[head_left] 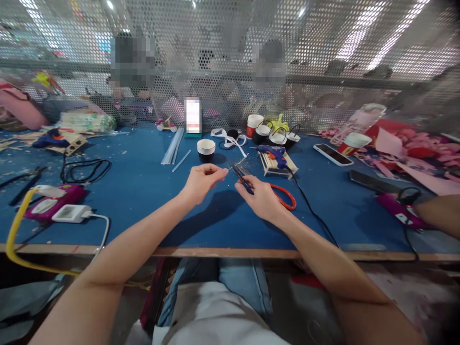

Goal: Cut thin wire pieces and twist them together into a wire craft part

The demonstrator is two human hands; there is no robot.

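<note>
My left hand [201, 181] hovers over the blue table [151, 191], fingers pinched on a thin clear strip [235, 164] that runs toward the right. My right hand [259, 197] is closed round a pair of red-handled scissors [283, 195]; their dark blades [237, 173] point up and left, meeting the strip between the two hands. Just behind the hands stands a small black cup with a white rim [206, 150].
A blue glue gun [273, 154] rests on a stick frame, its black cord trailing to the front edge. Clear glue sticks [173, 151], white ribbon [230, 139], cups, phones [332, 154], a power strip [72, 213] and pink paper [413, 148] lie about. Another person's arm [436, 215] rests at right.
</note>
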